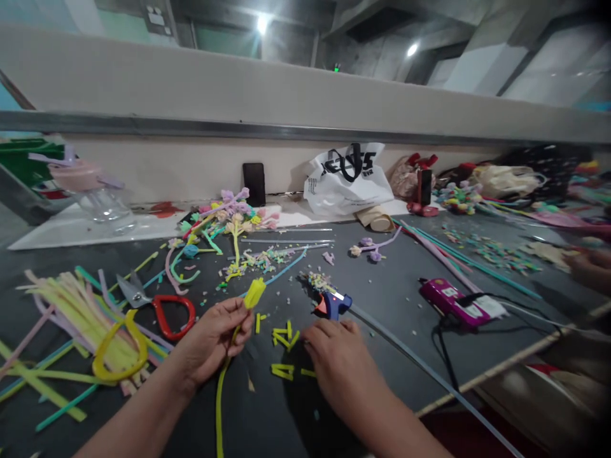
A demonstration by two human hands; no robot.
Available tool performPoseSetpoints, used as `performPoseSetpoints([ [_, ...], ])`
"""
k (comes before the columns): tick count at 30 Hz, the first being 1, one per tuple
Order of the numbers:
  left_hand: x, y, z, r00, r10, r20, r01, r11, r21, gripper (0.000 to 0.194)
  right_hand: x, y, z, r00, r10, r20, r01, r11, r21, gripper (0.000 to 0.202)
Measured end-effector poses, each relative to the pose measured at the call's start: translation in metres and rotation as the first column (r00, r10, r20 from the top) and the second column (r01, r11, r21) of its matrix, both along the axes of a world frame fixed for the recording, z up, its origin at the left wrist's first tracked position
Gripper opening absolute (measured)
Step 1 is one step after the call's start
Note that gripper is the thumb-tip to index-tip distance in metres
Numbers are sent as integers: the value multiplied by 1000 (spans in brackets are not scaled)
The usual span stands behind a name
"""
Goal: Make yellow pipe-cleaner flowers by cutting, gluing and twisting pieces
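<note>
My left hand point(224, 334) pinches a yellow fuzzy stem point(219, 407) just below its bunched yellow tip point(255, 292); the stem's tail hangs toward the front edge. My right hand point(341, 356) is palm down with curled fingers, directly in front of a blue glue gun point(335, 305). Its fingertips are partly hidden, so whether they grip the gun's handle or a small piece cannot be seen. From the back of the gun a long clear glue stick point(420, 362) runs to the lower right. Short yellow cut pieces point(282, 371) lie between my hands.
Red-and-yellow-handled scissors point(174, 317) rest on a pile of pastel fuzzy stems point(81, 305) at left. Finished fuzzy flowers point(233, 210) and colourful scraps lie behind. A purple device point(453, 302) with black cables, a white bag point(348, 184) and another person's hand point(592, 267) are farther right.
</note>
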State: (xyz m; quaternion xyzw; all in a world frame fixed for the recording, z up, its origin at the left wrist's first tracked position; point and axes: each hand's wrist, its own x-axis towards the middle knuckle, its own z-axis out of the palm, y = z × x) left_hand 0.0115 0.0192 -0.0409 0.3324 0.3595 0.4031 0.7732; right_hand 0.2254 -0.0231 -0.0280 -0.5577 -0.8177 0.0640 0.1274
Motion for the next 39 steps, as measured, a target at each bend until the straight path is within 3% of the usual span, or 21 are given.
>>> performPoseSetpoints([
  [6, 7, -2, 2, 999, 21, -36, -23, 999, -48, 17, -16, 14, -7, 978, 61, 202, -64, 998, 7, 17],
  [13, 11, -3, 2, 999, -11, -32, 8, 997, -76, 13, -4, 15, -11, 985, 103, 136, -101, 995, -16, 16],
  [15, 10, -4, 2, 999, -34, -17, 33, 996, -82, 14, 6, 13, -5, 997, 14, 74, -13, 1000, -16, 19],
  [17, 10, -4, 1, 999, -47, -20, 46, 996, -80, 16, 17, 11, 0, 986, -166, 24, 166, 986, -10, 18],
  [20, 11, -4, 0, 997, -51, -61, 48, 997, -53, 17, 30, 9, 3, 896, -443, 32, 444, 892, -83, 24],
  [22, 12, -5, 0, 994, -41, -101, 38, 999, -37, 18, 31, 9, 2, 839, -539, 76, 544, 825, -153, 35],
  [24, 14, -5, 0, 991, -26, -133, 22, 999, -26, 19, 28, 10, 0, 815, -570, 107, 579, 792, -194, 42],
  [28, 15, -5, 0, 991, 16, -137, -19, 1000, -18, 21, 18, 16, -1, 809, -581, 86, 584, 779, -230, 39],
  [35, 11, -2, 0, 994, 78, -82, -76, 997, 20, 25, 24, 26, -2, 784, -600, -157, 543, 787, -293, 34],
  [37, 12, -1, 0, 988, 108, -113, -105, 994, 36, 25, 30, 26, -6, 726, -629, -280, 544, 773, -325, 37],
  [39, 15, 1, -1, 963, 179, -204, -169, 984, 62, 23, 37, 25, -10, 580, -669, -465, 540, 743, -395, 41],
])
